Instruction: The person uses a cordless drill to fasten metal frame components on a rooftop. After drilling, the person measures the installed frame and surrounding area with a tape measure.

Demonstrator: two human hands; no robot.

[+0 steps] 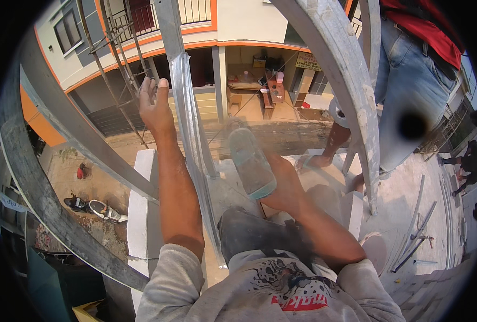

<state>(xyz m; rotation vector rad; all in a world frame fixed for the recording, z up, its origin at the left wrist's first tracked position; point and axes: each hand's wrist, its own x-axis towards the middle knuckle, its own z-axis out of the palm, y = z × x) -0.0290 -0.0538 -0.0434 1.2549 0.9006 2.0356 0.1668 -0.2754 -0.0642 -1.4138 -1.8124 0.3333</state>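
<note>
My left hand point(157, 107) is raised beside an upright silver metal post point(183, 102), its fingers stretched up and apart with nothing visible in them. I cannot tell whether it touches the post. My right hand point(285, 187) is closed around a dusty teal power tool point(250, 163), smeared by motion. The tool points forward, to the right of the post, and its front end is too blurred to make out. A curved grey metal bar point(337, 59) arches past on the right. My dark-trousered legs point(254, 231) are below the tool.
Curved metal bars point(75, 118) stand on the left, above a street with a parked white motorbike point(107, 211). Close on the right stands another person in jeans point(410, 91). Loose metal tubes point(418, 225) lie on the floor at right. White low wall point(142, 225) edges the drop.
</note>
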